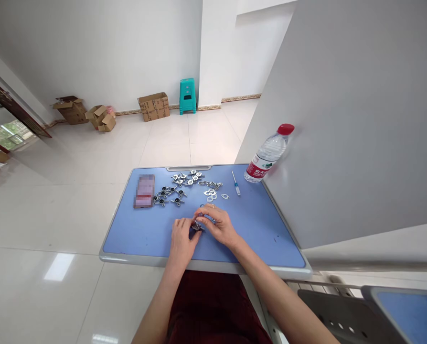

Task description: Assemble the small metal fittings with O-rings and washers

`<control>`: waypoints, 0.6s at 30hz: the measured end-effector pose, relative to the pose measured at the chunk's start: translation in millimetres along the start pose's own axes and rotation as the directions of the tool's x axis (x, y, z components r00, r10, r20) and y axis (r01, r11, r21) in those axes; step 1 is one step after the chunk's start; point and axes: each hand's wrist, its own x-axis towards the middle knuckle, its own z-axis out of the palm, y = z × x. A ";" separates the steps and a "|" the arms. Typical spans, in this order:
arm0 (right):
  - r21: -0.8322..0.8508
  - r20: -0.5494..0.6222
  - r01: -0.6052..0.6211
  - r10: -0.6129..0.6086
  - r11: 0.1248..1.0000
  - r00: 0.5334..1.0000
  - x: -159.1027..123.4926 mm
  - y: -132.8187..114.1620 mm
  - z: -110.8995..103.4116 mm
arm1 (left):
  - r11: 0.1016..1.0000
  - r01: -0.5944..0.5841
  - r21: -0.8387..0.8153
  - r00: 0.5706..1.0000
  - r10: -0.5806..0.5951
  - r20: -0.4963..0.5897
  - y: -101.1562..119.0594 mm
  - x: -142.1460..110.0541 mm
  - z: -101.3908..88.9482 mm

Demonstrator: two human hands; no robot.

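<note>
My left hand (181, 240) is closed around a small metal fitting (197, 226), held low over the blue desk top. The thumb and fingers of my right hand (218, 225) are pinched together at the upper side of this fitting. Whatever small part they grip is hidden by the fingertips. Beyond my hands lie several metal fittings with black centres (162, 195) and, farther back, several fittings with silver plates (192, 178). Loose oval two-hole plates (210, 194) lie right of these, below a row of small metal parts (211, 184).
A screwdriver (237, 186) and a red-capped water bottle (269, 155) are at the desk's (134, 239) right rear. A blurred rectangular item (144, 191) lies at left. A grey panel (360, 119) borders the right side. Cardboard boxes (154, 107) and a green stool (187, 95) stand by the wall.
</note>
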 end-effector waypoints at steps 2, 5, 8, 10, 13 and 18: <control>-0.012 0.016 0.009 -0.009 1.000 1.000 -0.1 0.0 -0.3 | 1.000 -0.004 0.006 1.000 0.004 -0.009 -0.9 0.0 0.8; -0.045 0.039 0.037 -0.035 0.998 0.999 1.5 -0.6 0.3 | 1.000 -0.019 0.010 1.000 0.019 -0.022 -2.9 -0.1 2.8; -0.066 0.073 0.107 -0.102 0.992 0.992 5.4 -2.5 3.2 | 1.000 -0.026 0.006 0.999 0.026 -0.023 -5.3 -0.3 5.7; -0.073 0.095 0.165 -0.158 0.984 0.983 8.2 -3.9 6.2 | 0.999 -0.028 0.017 0.999 0.029 -0.031 -6.6 -0.6 7.5; -0.100 0.089 0.165 -0.156 0.981 0.984 10.5 -4.9 10.4 | 0.999 -0.044 0.031 0.998 0.046 -0.046 -7.6 -1.1 9.1; -0.125 0.058 0.090 -0.084 0.988 0.995 8.2 -4.2 14.8 | 0.998 -0.058 0.023 0.997 0.059 -0.045 -7.3 -1.8 9.5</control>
